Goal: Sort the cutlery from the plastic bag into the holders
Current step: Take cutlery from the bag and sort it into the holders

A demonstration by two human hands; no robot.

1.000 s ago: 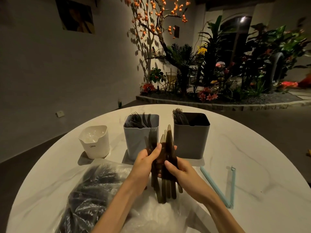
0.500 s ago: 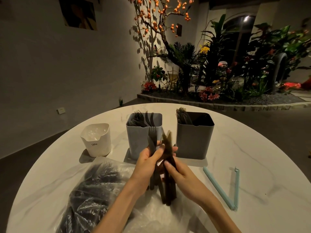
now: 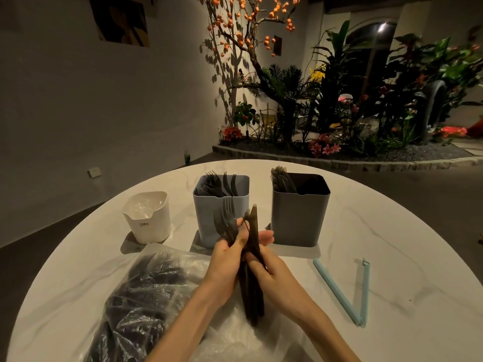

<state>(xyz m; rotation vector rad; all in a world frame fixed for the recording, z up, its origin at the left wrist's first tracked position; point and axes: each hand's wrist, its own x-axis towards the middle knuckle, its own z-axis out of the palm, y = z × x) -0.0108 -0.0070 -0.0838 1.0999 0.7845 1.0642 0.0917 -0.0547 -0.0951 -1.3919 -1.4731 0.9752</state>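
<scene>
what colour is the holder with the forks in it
Pale blue: the square plastic fork holder, seen in the head view.

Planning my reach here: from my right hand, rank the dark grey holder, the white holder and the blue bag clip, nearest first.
From the right hand:
1. Dark grey holder, just behind it.
2. Blue bag clip, out to the right.
3. White holder, far left, past the other hand.

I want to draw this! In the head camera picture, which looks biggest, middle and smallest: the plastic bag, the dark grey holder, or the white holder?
1. plastic bag, though it lies nearest the camera
2. dark grey holder
3. white holder, plainly smallest, at about the same distance
</scene>
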